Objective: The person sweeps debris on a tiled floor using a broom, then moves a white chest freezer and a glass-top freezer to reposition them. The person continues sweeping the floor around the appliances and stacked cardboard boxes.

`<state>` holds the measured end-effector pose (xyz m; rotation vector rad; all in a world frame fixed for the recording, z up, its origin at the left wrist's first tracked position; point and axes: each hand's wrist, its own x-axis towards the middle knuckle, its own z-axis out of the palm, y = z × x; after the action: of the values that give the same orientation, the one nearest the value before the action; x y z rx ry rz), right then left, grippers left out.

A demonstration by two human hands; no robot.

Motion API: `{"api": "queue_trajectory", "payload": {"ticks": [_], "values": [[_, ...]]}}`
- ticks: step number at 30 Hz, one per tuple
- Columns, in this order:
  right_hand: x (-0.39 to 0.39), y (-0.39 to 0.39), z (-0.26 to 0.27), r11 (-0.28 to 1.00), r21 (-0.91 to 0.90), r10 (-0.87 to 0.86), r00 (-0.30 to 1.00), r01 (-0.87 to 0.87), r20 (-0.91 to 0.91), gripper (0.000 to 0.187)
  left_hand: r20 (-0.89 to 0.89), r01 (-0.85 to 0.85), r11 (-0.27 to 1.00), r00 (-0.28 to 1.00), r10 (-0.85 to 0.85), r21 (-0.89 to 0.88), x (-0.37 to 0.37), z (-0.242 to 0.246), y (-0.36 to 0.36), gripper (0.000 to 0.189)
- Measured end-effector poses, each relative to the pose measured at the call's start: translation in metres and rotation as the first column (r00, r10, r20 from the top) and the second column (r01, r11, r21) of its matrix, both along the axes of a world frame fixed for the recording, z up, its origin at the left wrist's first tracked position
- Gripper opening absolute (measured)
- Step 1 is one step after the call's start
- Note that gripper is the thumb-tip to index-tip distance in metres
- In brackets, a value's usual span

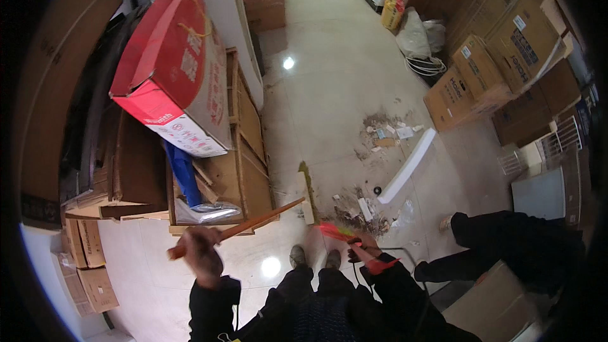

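Observation:
My left hand [202, 251] is closed around the wooden handle of a broom [263, 218]. The handle slants up to the right, towards a pale, narrow broom head [305, 199] with greenish bristles along its far side, at floor level. My right hand [368, 247] grips a red and yellow-green object [337, 232], blurred, whose exact kind I cannot tell. Just beyond that hand lies a heap of dirt and white scraps [363, 213]. A second patch of litter [387, 130] spreads farther away, and a white foam strip [408, 166] lies to the right of both.
On the left, a red and white carton [175, 71] rests on a wood-framed crate [251, 166]. Brown cardboard boxes [468, 85] stand on the right, near coiled white cable [425, 64]. Another person's dark-trousered legs [465, 242] are close on my right, beside a cardboard piece [491, 301].

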<state>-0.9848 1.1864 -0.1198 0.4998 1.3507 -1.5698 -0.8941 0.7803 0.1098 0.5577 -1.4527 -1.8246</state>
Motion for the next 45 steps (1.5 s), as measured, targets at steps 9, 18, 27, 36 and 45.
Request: {"api": "queue_trajectory", "payload": {"ticks": [9, 18, 27, 36, 45], "values": [[-0.036, -0.014, 0.029, 0.934, 0.045, 0.356, 0.932, -0.353, -0.073, 0.019, -0.007, 0.325, 0.927, 0.943, -0.332, -0.187, 0.028, 0.088, -0.010, 0.045], [-0.033, -0.064, 0.079, 0.943, 0.035, 0.308, 0.911, -0.330, 0.273, 0.013, 0.258, 0.334, 0.934, 0.920, -0.293, -0.128, 0.050, 0.082, -0.022, 0.046], [-0.040, -0.110, -0.030, 0.939, -0.344, 0.284, 0.615, -0.022, 0.736, 0.011, 0.497, 0.193, 0.981, 0.855, -0.149, -0.037, 0.044, 0.045, 0.004, 0.044], [-0.133, -0.026, -0.048, 0.986, -0.168, 0.105, 0.719, 0.016, 0.687, 0.014, 0.621, 0.218, 0.973, 0.774, -0.122, -0.080, -0.004, 0.024, 0.058, 0.032], [-0.245, 0.081, -0.008, 1.000, 0.008, -0.014, 0.892, 0.012, 0.451, 0.023, 0.630, 0.272, 0.957, 0.762, -0.151, -0.100, -0.084, 0.028, 0.102, 0.035]]}}
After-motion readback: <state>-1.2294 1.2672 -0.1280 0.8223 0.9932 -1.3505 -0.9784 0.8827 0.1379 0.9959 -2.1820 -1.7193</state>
